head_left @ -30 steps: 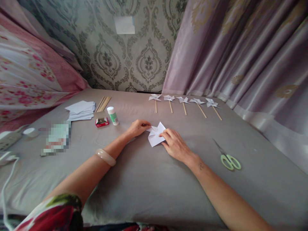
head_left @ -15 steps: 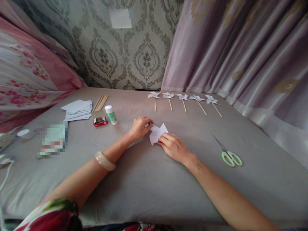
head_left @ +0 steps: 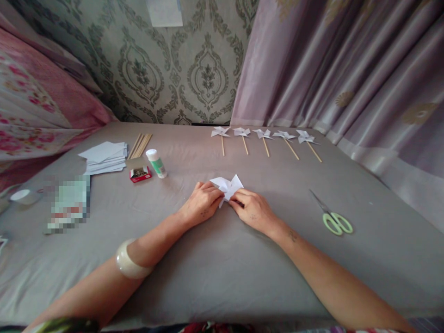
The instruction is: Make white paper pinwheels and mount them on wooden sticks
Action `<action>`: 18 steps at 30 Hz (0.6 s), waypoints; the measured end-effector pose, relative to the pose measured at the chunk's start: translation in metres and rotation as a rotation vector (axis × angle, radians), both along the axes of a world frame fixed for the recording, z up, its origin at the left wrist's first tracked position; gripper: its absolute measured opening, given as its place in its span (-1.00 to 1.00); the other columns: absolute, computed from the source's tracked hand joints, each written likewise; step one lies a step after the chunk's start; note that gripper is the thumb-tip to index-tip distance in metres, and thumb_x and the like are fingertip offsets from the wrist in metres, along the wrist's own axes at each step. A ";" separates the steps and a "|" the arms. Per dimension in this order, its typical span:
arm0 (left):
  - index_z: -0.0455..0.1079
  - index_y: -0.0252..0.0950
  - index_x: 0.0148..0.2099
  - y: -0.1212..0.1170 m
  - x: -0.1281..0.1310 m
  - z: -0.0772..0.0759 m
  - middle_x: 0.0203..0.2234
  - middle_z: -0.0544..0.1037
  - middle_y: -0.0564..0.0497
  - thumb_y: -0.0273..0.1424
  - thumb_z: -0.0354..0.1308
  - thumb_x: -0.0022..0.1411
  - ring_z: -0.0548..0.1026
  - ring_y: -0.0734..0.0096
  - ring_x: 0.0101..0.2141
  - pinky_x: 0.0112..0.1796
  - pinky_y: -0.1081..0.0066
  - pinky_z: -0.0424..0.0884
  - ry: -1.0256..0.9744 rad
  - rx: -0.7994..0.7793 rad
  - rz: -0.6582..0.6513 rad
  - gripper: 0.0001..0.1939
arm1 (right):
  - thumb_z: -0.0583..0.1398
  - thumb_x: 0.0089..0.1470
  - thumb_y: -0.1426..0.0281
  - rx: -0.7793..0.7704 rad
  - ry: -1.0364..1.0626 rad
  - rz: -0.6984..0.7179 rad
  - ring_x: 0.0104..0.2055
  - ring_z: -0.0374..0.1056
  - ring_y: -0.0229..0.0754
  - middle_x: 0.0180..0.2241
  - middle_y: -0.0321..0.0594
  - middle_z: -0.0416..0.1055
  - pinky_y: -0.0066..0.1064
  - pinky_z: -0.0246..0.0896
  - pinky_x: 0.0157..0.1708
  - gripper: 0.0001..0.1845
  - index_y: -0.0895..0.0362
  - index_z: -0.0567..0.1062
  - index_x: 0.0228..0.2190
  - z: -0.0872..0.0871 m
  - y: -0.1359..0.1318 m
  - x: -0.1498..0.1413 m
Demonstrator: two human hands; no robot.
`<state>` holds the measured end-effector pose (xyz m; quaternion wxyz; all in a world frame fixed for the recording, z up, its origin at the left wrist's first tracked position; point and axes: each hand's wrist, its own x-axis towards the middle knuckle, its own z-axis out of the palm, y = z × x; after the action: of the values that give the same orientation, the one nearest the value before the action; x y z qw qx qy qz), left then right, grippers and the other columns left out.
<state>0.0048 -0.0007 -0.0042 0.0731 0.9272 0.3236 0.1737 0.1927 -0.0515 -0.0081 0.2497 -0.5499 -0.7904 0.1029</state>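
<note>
A white paper pinwheel (head_left: 229, 186) without a stick is between my two hands, its pointed blades sticking up and out. My left hand (head_left: 203, 202) grips it at the lower left, fingers pinched together. From the right, my right hand (head_left: 255, 210) pinches its lower right edge between thumb and fingers. The fingertips hide part of the paper's near side. Beyond my hands, several finished paper pinwheels (head_left: 262, 134) on wooden sticks lie in a row at the back of the grey-covered surface (head_left: 222, 273).
Scissors (head_left: 333, 219) with pale green handles lie at the right. On the left are a glue stick (head_left: 157, 163), a small red box (head_left: 140, 174) of metal pieces, wooden sticks (head_left: 139, 146), stacked white paper (head_left: 106, 159), a blurred packet (head_left: 69, 201) and a white round object (head_left: 25, 196).
My left hand has moved from the pinwheel's upper left down to its lower left edge. A left blade now shows above it. The camera view has shifted slightly.
</note>
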 end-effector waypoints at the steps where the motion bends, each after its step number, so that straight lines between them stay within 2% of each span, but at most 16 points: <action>1: 0.45 -0.26 -0.23 0.000 0.000 -0.001 -0.34 0.56 -0.07 -0.37 -0.08 0.31 0.42 0.28 -0.21 -0.19 0.30 0.17 -0.006 -0.004 0.016 -0.74 | 0.15 0.11 0.41 -0.008 0.027 -0.021 -0.32 0.38 -0.22 -0.34 -0.23 0.48 -0.43 0.18 -0.33 -0.86 0.07 0.52 -0.42 0.000 0.000 0.000; 9: 0.42 -0.28 -0.27 -0.004 0.002 -0.001 -0.36 0.56 -0.07 -0.37 -0.10 0.32 0.41 0.27 -0.21 -0.20 0.29 0.17 0.018 0.021 0.025 -0.73 | 0.16 0.05 0.42 -0.070 0.193 -0.168 -0.43 0.35 -0.23 -0.43 -0.23 0.48 -0.43 0.19 -0.38 -0.87 0.09 0.53 -0.44 -0.006 0.003 -0.005; 18: 0.43 -0.27 -0.20 -0.004 0.004 -0.001 -0.33 0.57 -0.08 -0.36 -0.11 0.33 0.42 0.28 -0.22 -0.21 0.29 0.18 0.038 0.023 0.033 -0.72 | 0.18 0.01 0.41 -0.116 0.307 -0.287 -0.47 0.38 -0.22 -0.47 -0.25 0.50 -0.41 0.22 -0.42 -0.93 0.08 0.49 -0.42 -0.012 0.004 -0.010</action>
<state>0.0086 -0.0052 -0.0052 0.0534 0.9258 0.3381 0.1607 0.1830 -0.0475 -0.0201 0.3472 -0.6481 -0.6493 0.1944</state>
